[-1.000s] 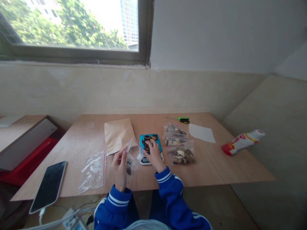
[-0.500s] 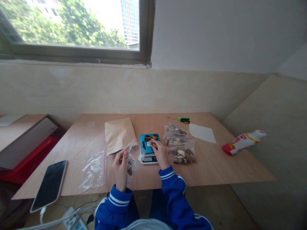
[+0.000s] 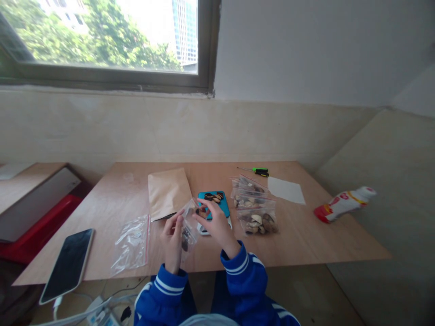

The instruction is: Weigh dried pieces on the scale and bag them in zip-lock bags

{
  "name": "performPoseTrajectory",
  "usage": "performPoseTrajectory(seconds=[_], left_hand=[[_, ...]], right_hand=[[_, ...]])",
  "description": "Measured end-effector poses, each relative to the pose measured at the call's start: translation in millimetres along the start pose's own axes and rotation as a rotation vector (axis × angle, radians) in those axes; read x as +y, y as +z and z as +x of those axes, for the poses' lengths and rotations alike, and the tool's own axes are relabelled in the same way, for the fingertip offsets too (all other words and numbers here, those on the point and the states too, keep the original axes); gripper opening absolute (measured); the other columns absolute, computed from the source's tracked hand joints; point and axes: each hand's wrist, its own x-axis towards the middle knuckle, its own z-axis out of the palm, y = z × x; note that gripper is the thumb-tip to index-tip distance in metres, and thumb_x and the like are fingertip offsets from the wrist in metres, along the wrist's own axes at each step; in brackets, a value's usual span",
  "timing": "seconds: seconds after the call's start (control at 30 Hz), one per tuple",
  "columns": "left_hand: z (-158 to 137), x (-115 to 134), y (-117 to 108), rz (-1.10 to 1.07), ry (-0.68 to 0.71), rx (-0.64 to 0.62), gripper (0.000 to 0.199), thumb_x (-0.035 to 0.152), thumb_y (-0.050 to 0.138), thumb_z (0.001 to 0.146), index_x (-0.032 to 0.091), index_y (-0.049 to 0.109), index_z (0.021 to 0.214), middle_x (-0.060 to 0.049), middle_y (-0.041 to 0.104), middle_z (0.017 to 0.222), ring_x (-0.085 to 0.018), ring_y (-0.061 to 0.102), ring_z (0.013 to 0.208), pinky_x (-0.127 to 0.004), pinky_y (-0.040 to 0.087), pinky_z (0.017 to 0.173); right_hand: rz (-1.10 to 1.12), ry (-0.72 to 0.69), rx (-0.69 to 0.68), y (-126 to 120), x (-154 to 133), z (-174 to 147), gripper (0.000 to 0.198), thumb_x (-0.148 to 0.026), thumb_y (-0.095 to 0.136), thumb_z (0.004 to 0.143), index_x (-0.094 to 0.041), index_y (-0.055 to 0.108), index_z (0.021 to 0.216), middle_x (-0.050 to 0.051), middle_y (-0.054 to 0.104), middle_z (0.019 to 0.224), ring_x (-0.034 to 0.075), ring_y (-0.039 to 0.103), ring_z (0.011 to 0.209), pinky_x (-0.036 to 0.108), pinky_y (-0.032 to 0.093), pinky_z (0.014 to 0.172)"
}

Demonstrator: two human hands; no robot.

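My left hand [image 3: 172, 235] pinches a clear zip bag [image 3: 190, 226] with a few dark pieces at its bottom. At the bag's mouth, my right hand [image 3: 217, 224] holds brown dried slices [image 3: 201, 211], perhaps dried mushroom, between thumb and fingers; its grip is partly hidden. Behind it stands a blue-topped digital scale [image 3: 222, 208], with more dark and tan slices [image 3: 214, 197] on its platform. The hand covers the scale's display. To the right lie filled zip bags [image 3: 260, 222] of similar pieces, overlapping one another.
A brown paper pouch [image 3: 168, 190] lies left of the scale. Empty clear bags [image 3: 131, 244] and a tablet [image 3: 68, 265] are farther left. At the back lie screwdrivers [image 3: 260, 171] and white paper [image 3: 287, 190]. A red-and-white bottle [image 3: 343, 203] is at the right.
My right hand has moved left from the scale platform to the bag's mouth, carrying slices. Fewer slices lie on the scale. My left hand stays on the bag.
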Motion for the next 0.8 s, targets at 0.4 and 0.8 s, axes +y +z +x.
performPoseTrajectory(seconds=[0.4, 0.8], left_hand=[[3, -2, -6, 0.015, -0.008, 0.046, 0.044, 0.052, 0.06, 0.078, 0.016, 0.069, 0.103, -0.005, 0.071, 0.084, -0.015, 0.061, 0.065, -0.024, 0.049, 0.054], [4, -5, -10, 0.007, -0.014, 0.042, 0.041, 0.049, 0.062, 0.078, 0.017, 0.069, 0.104, -0.005, 0.071, 0.09, -0.014, 0.061, 0.068, -0.025, 0.05, 0.06]], right_hand=[[-0.36, 0.122, 0.302, 29, 65, 0, 0.034, -0.041, 0.044, 0.091, -0.015, 0.056, 0.109, 0.017, 0.058, 0.111, 0.029, 0.051, 0.108, 0.048, 0.04, 0.094], [-0.52, 0.261, 0.307, 58, 83, 4, 0.022, -0.02, 0.053, 0.083, -0.014, 0.058, 0.103, 0.02, 0.052, 0.111, 0.034, 0.05, 0.101, 0.049, 0.041, 0.086]])
